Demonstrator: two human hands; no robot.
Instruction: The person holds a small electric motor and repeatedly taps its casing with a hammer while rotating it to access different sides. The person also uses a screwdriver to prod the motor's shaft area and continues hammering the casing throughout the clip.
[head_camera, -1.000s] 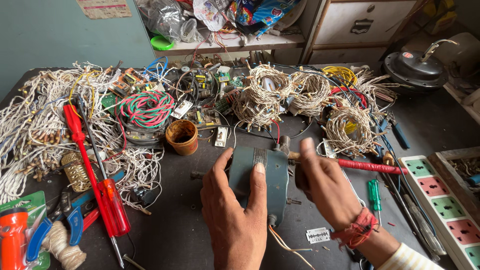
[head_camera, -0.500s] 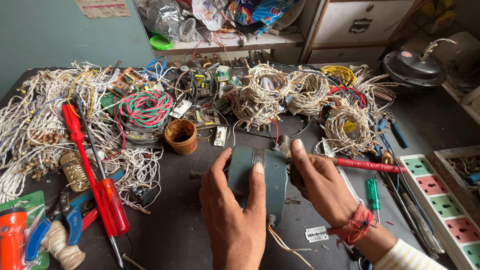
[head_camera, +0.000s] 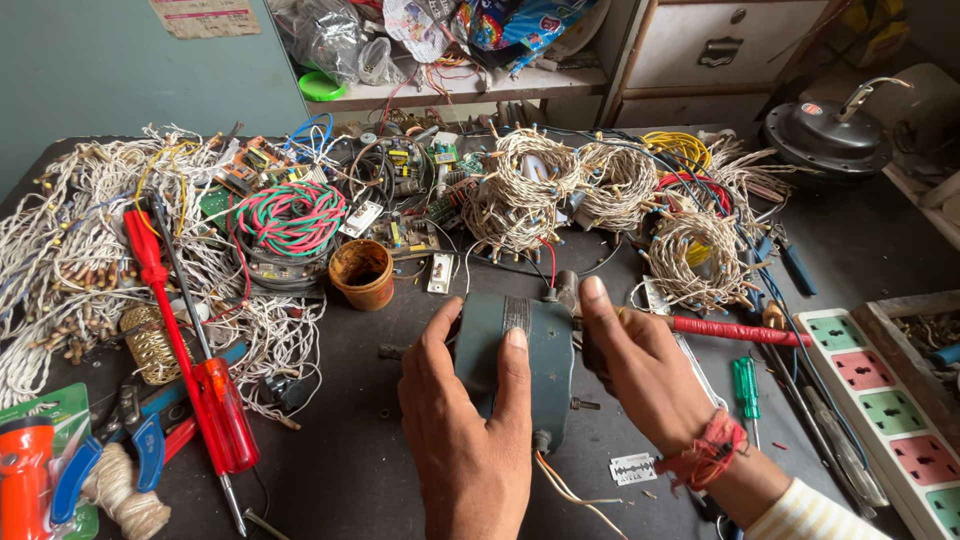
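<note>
A dark teal metal motor housing lies on the black workbench in front of me. My left hand rests over its left side, thumb across the top. At its right side my right hand touches it, with the index finger raised along its upper right corner. A red thread is tied round the right wrist. Thin wires trail from the housing's near end. A red-handled tool lies just behind my right hand.
Coils of white twisted wire and circuit boards crowd the back. A small brown pot sits left of the housing. Long red screwdrivers, pliers and a razor blade lie around. A multi-socket power strip is at right.
My right hand has shifted slightly left and closer against the housing's right side. The left hand and housing stay put.
</note>
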